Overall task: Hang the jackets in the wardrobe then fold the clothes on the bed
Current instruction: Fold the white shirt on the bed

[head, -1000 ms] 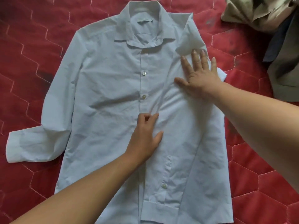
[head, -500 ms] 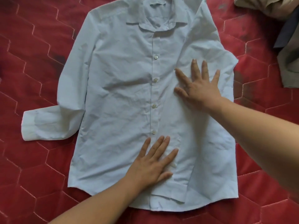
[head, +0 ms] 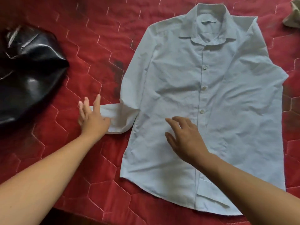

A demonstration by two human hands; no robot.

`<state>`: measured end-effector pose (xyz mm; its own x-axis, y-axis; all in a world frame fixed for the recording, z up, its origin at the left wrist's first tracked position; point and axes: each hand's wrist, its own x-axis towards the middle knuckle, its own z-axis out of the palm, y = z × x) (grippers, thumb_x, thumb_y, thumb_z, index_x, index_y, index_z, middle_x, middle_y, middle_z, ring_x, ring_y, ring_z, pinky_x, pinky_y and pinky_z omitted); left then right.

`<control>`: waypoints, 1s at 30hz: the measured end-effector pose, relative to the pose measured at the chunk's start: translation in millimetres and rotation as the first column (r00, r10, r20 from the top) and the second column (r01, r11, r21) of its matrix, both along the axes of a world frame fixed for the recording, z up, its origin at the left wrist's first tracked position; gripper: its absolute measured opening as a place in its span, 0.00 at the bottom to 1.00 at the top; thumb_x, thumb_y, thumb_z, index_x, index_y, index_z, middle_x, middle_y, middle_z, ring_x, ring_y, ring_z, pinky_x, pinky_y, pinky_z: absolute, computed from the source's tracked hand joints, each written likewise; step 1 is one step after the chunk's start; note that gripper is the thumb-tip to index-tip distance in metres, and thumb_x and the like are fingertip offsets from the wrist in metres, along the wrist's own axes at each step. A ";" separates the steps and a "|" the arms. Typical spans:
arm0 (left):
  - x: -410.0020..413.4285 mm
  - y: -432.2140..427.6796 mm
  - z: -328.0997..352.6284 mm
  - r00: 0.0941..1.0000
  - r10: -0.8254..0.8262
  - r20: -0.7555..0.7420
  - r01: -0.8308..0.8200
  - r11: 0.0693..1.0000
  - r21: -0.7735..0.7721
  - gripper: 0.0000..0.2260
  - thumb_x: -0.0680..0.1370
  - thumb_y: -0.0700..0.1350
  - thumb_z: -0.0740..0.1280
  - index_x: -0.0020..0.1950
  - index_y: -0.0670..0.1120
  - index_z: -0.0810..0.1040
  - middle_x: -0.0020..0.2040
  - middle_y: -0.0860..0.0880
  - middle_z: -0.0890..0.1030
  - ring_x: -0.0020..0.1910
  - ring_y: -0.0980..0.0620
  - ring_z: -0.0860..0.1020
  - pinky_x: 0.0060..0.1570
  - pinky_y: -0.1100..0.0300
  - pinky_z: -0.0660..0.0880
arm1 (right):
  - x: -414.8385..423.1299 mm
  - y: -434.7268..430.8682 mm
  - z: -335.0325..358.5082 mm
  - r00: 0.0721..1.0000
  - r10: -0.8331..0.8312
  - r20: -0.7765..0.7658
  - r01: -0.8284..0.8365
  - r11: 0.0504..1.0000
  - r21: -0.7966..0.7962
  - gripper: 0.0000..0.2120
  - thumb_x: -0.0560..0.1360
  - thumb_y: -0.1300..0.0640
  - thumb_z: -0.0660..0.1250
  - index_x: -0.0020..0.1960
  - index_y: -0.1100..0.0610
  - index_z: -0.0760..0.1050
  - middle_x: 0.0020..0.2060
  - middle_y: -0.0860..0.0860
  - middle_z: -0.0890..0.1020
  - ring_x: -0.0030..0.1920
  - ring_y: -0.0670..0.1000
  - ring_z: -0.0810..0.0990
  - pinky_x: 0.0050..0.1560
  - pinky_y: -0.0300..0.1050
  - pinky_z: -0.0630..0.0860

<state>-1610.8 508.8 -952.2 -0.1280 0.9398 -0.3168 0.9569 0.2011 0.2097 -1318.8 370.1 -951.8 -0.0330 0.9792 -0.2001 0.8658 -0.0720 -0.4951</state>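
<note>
Red quilted bed (head: 90, 46): pale blue buttoned shirt (head: 178, 75) spread flat for folding. Black leather jacket (head: 29, 75) at left, unhung. Your left hand (head: 93, 118), flat open, on sleeve cuff (head: 115, 117); your right hand (head: 185, 138), open, over shirt front, likely steadying.

Left of the shirt (head: 203, 95), a black jacket (head: 29, 70) runs off the picture's edge. Above-right of the shirt, a tan garment (head: 292, 17) is mostly cut off. The left hand (head: 92, 119) covers the end of the shirt's cuff (head: 113, 114); the right forearm (head: 243, 189) hides some of the hem (head: 154, 193).

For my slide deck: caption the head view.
Left hand on the cuff, right hand over the pale blue shirt spread on a red quilt.
</note>
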 end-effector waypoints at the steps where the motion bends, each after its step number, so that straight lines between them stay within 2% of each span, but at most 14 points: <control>1: -9.9 9.6 -3.7 0.998 0.054 0.015 -0.053 0.994 -0.091 0.39 0.74 0.42 0.66 0.82 0.58 0.53 0.83 0.45 0.48 0.81 0.39 0.48 0.75 0.37 0.57 | -10.6 4.7 2.7 0.999 -0.010 -0.041 0.009 1.000 -0.017 0.23 0.80 0.50 0.66 0.73 0.55 0.72 0.64 0.56 0.77 0.63 0.61 0.75 0.60 0.59 0.75; 3: -27.0 21.3 -8.9 0.995 0.097 0.019 -0.093 0.980 -0.175 0.36 0.76 0.46 0.69 0.81 0.56 0.57 0.80 0.43 0.55 0.76 0.36 0.59 0.73 0.42 0.62 | -29.3 12.5 9.1 0.990 -0.045 -0.134 0.033 0.995 -0.092 0.22 0.82 0.51 0.64 0.75 0.54 0.69 0.64 0.54 0.77 0.63 0.58 0.74 0.62 0.55 0.74; 6: -43.4 22.7 -7.5 0.987 0.143 0.069 -0.135 0.985 -0.105 0.29 0.75 0.41 0.70 0.76 0.48 0.69 0.69 0.40 0.71 0.67 0.36 0.72 0.65 0.48 0.69 | -53.7 21.3 22.5 0.941 -0.174 -0.291 0.102 0.964 -0.247 0.21 0.83 0.50 0.62 0.75 0.51 0.68 0.64 0.51 0.76 0.63 0.51 0.75 0.63 0.48 0.74; 9: -39.1 12.3 11.8 0.908 0.279 0.311 -0.266 0.960 -0.084 0.15 0.74 0.37 0.69 0.60 0.44 0.78 0.54 0.43 0.81 0.52 0.42 0.79 0.45 0.55 0.74 | -72.9 31.1 37.0 0.827 -0.390 -0.405 0.200 0.878 -0.436 0.19 0.83 0.46 0.62 0.72 0.49 0.71 0.60 0.49 0.78 0.58 0.48 0.78 0.62 0.49 0.76; 12: -9.3 -25.4 61.1 0.795 0.207 0.571 -0.221 0.974 -0.046 0.11 0.74 0.35 0.69 0.54 0.46 0.78 0.45 0.45 0.81 0.41 0.50 0.77 0.38 0.55 0.73 | -85.3 39.8 55.8 0.559 -0.612 -0.559 0.175 0.746 -0.643 0.21 0.81 0.38 0.62 0.65 0.51 0.76 0.56 0.51 0.82 0.55 0.51 0.83 0.61 0.57 0.81; 14: 17.3 -68.9 95.3 0.775 -0.029 0.631 0.037 0.999 0.000 0.14 0.72 0.36 0.70 0.53 0.51 0.76 0.40 0.53 0.79 0.36 0.59 0.75 0.37 0.60 0.72 | -81.6 49.4 66.0 0.340 -0.731 -0.592 0.125 0.659 -0.742 0.27 0.77 0.30 0.62 0.61 0.52 0.77 0.54 0.54 0.84 0.53 0.55 0.85 0.57 0.58 0.83; 15: 31.2 -93.5 107.9 0.750 -0.137 0.646 0.193 0.981 -0.016 0.15 0.72 0.37 0.70 0.54 0.53 0.76 0.38 0.57 0.77 0.34 0.62 0.73 0.36 0.64 0.70 | -74.8 54.5 66.9 0.292 -0.756 -0.586 0.131 0.639 -0.758 0.30 0.74 0.27 0.63 0.59 0.52 0.77 0.53 0.54 0.84 0.51 0.56 0.86 0.54 0.56 0.83; 18: 68.3 -154.2 109.6 0.657 -0.389 0.646 0.563 0.823 -0.076 0.19 0.75 0.41 0.68 0.66 0.53 0.75 0.47 0.61 0.76 0.42 0.65 0.74 0.46 0.69 0.69 | -47.4 59.8 67.9 0.317 -0.759 -0.569 0.196 0.639 -0.744 0.34 0.65 0.31 0.77 0.52 0.58 0.75 0.50 0.54 0.82 0.48 0.55 0.82 0.50 0.54 0.77; 20: 85.8 -176.6 90.2 0.573 -0.456 0.682 0.689 0.718 -0.099 0.20 0.78 0.43 0.65 0.71 0.53 0.72 0.57 0.56 0.77 0.51 0.60 0.76 0.54 0.63 0.73 | -28.4 51.3 60.8 0.412 -0.754 -0.511 0.257 0.634 -0.729 0.18 0.68 0.55 0.78 0.52 0.62 0.78 0.49 0.59 0.85 0.46 0.60 0.85 0.49 0.57 0.82; 22: 98.2 -187.9 72.1 0.526 -0.476 0.704 0.730 0.677 -0.088 0.20 0.79 0.44 0.64 0.71 0.54 0.72 0.58 0.54 0.77 0.52 0.56 0.77 0.55 0.58 0.75 | -10.5 36.5 52.1 0.522 -0.733 -0.436 0.320 0.642 -0.697 0.08 0.69 0.69 0.69 0.47 0.62 0.80 0.41 0.59 0.84 0.37 0.56 0.83 0.39 0.47 0.80; 24: 105.6 -192.8 59.4 0.537 -0.426 0.728 0.663 0.747 -0.051 0.16 0.79 0.46 0.65 0.67 0.54 0.76 0.50 0.56 0.77 0.44 0.58 0.76 0.48 0.63 0.74 | 5.9 20.0 42.6 0.557 -0.747 -0.362 0.370 0.614 -0.698 0.04 0.71 0.68 0.68 0.43 0.61 0.78 0.36 0.56 0.81 0.32 0.53 0.81 0.32 0.42 0.76; 26: 106.9 -188.1 48.8 0.620 -0.311 0.720 0.453 0.892 -0.005 0.10 0.78 0.44 0.67 0.58 0.52 0.80 0.44 0.57 0.75 0.40 0.58 0.75 0.43 0.70 0.70 | 19.9 0.3 30.6 0.566 -0.767 -0.303 0.337 0.551 -0.764 0.06 0.72 0.64 0.71 0.40 0.59 0.74 0.35 0.56 0.77 0.33 0.55 0.78 0.33 0.46 0.76; 28: 104.3 -170.5 37.4 0.704 -0.094 0.704 0.150 0.989 -0.017 0.08 0.79 0.41 0.68 0.54 0.52 0.80 0.45 0.56 0.77 0.42 0.58 0.77 0.43 0.71 0.70 | 28.3 -20.7 20.7 0.603 -0.745 -0.285 0.257 0.520 -0.815 0.09 0.71 0.61 0.73 0.37 0.57 0.74 0.34 0.56 0.75 0.34 0.55 0.74 0.37 0.51 0.72; 30: 102.2 -144.1 30.4 0.712 0.114 0.693 -0.078 0.993 -0.083 0.09 0.80 0.39 0.67 0.57 0.52 0.79 0.52 0.52 0.78 0.48 0.59 0.77 0.46 0.73 0.71 | 32.3 -37.7 18.5 0.609 -0.734 -0.299 0.215 0.516 -0.829 0.11 0.67 0.59 0.76 0.35 0.59 0.73 0.33 0.56 0.74 0.35 0.55 0.72 0.39 0.51 0.67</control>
<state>-1508.6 364.8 -921.8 0.0562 0.9174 -0.3939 0.5191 0.3102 0.7964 -1286.6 332.4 -933.3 0.0376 0.4415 -0.8965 0.1341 -0.8912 -0.4333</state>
